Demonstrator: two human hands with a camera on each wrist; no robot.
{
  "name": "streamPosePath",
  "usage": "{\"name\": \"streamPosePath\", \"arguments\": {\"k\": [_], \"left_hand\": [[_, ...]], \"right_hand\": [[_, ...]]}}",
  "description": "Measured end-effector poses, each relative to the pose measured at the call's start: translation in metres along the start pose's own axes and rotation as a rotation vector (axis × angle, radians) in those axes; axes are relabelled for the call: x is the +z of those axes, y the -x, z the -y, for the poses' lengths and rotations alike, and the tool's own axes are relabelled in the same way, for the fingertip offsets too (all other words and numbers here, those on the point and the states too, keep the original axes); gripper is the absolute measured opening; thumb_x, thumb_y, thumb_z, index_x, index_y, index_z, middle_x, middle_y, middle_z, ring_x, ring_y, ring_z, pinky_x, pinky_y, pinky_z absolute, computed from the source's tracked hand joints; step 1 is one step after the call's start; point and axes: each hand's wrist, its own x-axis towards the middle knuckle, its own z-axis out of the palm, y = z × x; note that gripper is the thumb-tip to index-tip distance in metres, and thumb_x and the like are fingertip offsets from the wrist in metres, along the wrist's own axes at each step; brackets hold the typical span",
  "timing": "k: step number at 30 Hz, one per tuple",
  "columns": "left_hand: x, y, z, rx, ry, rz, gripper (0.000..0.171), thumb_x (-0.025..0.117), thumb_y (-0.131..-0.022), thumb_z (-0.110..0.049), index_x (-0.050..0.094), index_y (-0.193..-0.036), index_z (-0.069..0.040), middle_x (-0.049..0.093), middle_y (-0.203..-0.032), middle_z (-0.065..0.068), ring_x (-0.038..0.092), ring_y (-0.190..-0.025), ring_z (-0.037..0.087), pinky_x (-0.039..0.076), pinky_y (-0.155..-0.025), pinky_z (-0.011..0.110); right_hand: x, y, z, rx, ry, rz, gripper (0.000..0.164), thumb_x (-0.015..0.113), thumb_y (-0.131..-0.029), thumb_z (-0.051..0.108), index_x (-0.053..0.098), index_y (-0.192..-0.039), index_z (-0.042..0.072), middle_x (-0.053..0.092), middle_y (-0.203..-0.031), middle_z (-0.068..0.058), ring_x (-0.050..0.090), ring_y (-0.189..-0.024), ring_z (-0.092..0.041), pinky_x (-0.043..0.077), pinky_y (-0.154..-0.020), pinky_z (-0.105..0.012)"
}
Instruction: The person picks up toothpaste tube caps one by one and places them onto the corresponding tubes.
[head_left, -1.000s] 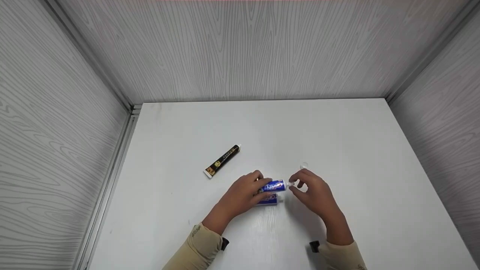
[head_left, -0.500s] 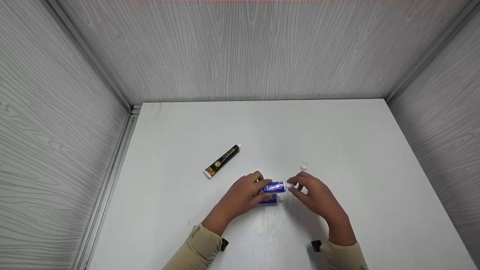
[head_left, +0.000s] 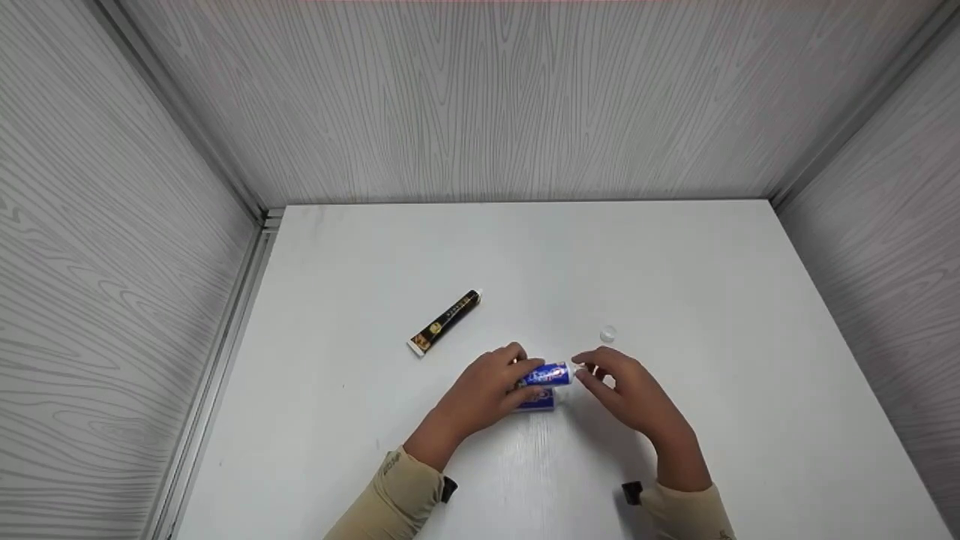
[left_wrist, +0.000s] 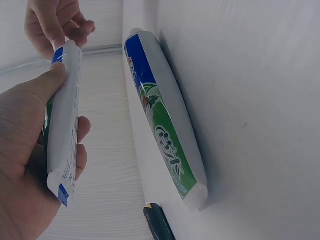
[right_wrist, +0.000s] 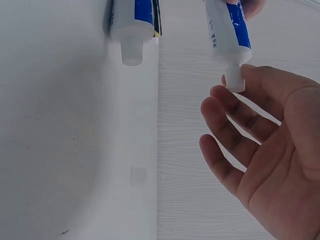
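Head: from my head, forward and down, far enough back for most of the table (head_left: 337, 435).
Left wrist: close in, past my left hand (left_wrist: 22, 145) at frame left.
Right wrist: close in, my right hand (right_wrist: 280, 160) at lower right.
Both wrists: share the held tube (left_wrist: 64, 120), left in one, upper right in the other.

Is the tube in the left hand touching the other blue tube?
Apart. The left wrist view shows a clear gap between the held tube and the lying tube.
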Motion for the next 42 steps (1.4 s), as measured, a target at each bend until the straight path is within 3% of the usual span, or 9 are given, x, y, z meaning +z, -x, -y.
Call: {"name": "streamPosePath", "arguments": {"k": [6,14,25,33,42], "left_hand": [[0.0007,0.0007,-0.0005,-0.009,0.007,0.003,0.043,0.07,-0.104,-0.036,0.069,-0.141,-0.014,0.062,-0.112,0.002,0.054,-0.087,0.013,0.048,-0.078,0.032],[0.0013,0.001,-0.0006,-0.02,0.007,0.008,0.043,0.07,-0.104,-0.037,0.068,-0.142,-0.016,0.062,-0.113,0.002,0.054,-0.087,0.013,0.048,-0.079,0.033],[0.0013,0.0003,-0.0007,-0.02,0.007,0.013,0.044,0.069,-0.105,-0.037,0.068,-0.142,-0.014,0.063,-0.114,0.002,0.055,-0.089,0.013,0.05,-0.08,0.034],[0.0006,-0.0003,-0.0018,-0.006,-0.004,0.0,0.044,0.071,-0.103,-0.037,0.07,-0.14,-0.013,0.063,-0.112,0.002,0.054,-0.088,0.013,0.051,-0.08,0.034],[0.0,-0.0008,-0.0028,-0.014,-0.008,0.01,0.043,0.07,-0.104,-0.036,0.069,-0.14,-0.014,0.063,-0.111,0.002,0.055,-0.087,0.013,0.051,-0.079,0.034]], "right_hand": [[-0.0001,0.0006,0.001,0.011,-0.009,0.003,0.032,0.076,-0.101,0.019,0.07,-0.131,0.014,0.072,-0.113,0.003,0.068,-0.093,-0.012,0.058,-0.084,-0.05],[0.0,0.0011,-0.0036,0.003,-0.055,-0.015,0.025,0.077,-0.097,0.007,0.07,-0.12,0.01,0.072,-0.111,0.006,0.068,-0.091,-0.011,0.057,-0.079,-0.04],[-0.0011,0.0023,-0.0056,-0.002,-0.034,0.018,0.023,0.072,-0.103,0.017,0.073,-0.125,0.01,0.075,-0.116,0.004,0.069,-0.099,-0.014,0.058,-0.09,-0.051],[-0.0004,0.0017,-0.0074,0.032,-0.079,0.081,0.017,0.063,-0.109,0.027,0.072,-0.123,0.021,0.074,-0.116,0.008,0.069,-0.106,-0.013,0.057,-0.095,-0.044],[0.0008,0.0017,-0.0072,0.085,-0.119,0.088,0.025,0.06,-0.11,0.026,0.071,-0.13,0.014,0.074,-0.123,0.002,0.069,-0.111,-0.017,0.057,-0.097,-0.046]]}}
